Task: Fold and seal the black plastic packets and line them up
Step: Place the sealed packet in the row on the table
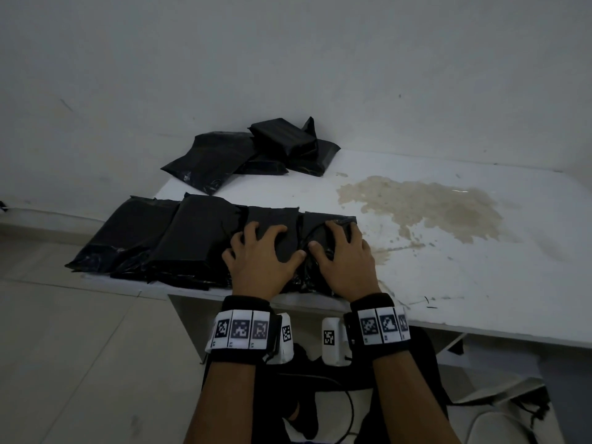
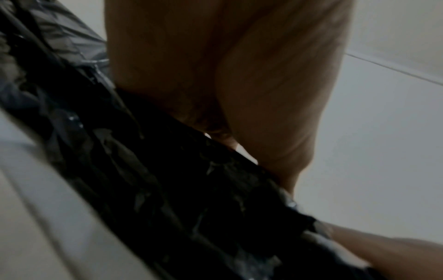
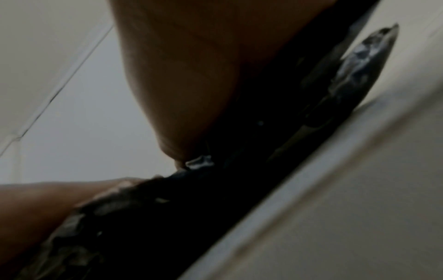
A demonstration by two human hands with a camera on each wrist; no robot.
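Surface: white table point(image 1: 448, 267) against a white wall, brown stain point(image 1: 419, 209) on its right part.
Row, left end: two folded black packets point(image 1: 153, 238), glossy and creased, side by side along the near edge.
Left hand point(image 1: 261, 262): fingers spread, pressing flat on the third packet point(image 1: 272, 219).
Right hand point(image 1: 344, 261): fingers bent, pressing on the fourth packet point(image 1: 323, 224), rightmost in the row; crinkled plastic under the fingertips.
Far pile point(image 1: 253, 155): loose black packets overlapping at the wall.
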